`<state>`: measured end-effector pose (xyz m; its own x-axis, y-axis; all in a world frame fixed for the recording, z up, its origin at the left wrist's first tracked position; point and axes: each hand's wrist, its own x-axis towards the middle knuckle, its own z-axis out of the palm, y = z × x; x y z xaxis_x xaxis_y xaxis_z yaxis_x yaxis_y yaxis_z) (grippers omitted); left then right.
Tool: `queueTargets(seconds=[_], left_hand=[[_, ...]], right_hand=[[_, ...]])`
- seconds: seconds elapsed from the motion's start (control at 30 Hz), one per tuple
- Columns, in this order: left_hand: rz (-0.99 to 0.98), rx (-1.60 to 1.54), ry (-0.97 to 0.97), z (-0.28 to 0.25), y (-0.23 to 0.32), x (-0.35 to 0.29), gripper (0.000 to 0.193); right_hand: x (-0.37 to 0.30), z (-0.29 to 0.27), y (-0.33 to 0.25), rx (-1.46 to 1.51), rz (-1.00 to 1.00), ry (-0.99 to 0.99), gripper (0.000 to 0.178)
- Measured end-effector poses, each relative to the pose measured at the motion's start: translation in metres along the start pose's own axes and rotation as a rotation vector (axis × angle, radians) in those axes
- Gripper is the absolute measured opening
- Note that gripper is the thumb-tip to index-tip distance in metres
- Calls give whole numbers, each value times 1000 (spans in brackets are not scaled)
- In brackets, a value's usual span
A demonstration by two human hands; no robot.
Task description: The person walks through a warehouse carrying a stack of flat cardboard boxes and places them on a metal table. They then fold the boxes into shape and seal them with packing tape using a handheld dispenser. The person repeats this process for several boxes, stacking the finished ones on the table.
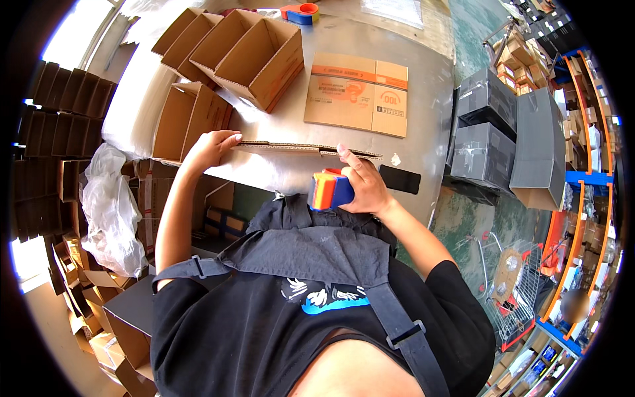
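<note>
A flattened cardboard box stands nearly edge-on in front of me, over the near part of the metal table. Its left end is pinched by my left hand, thumb along the top edge. My right hand is closed round a blue, orange and yellow tape dispenser, while its raised fingers touch the box's right end. Flat on the table beyond lies another folded cardboard box with orange and black print. A dark phone rests just right of my right hand.
Open divided cartons stand at the table's left, with another tape dispenser at the back. Grey boxes sit right of the table. Farther right are a wire shopping cart and orange-and-blue shelving. Plastic sheeting hangs at left.
</note>
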<state>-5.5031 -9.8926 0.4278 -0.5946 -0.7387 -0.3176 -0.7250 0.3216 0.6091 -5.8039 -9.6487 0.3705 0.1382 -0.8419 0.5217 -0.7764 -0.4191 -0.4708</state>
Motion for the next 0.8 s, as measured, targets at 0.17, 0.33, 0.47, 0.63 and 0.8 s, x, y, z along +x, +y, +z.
queueTargets(seconds=[0.17,0.33,0.47,0.63,0.8], left_hand=[[80,435,-14,-5,18,3,37],[155,254,70,19,31,-33,44],[-51,153,30,51,55,-55,52],[-14,544,69,85,80,-40,41],[176,425,-229,108,67,-16,46]], right_hand=[[1,-20,6,344,-17,-87,61],[25,-67,12,473,79,-408,83],[45,-87,16,548,101,-708,48],[61,-57,20,553,68,-986,50],[61,-31,48,1088,694,-1222,49]])
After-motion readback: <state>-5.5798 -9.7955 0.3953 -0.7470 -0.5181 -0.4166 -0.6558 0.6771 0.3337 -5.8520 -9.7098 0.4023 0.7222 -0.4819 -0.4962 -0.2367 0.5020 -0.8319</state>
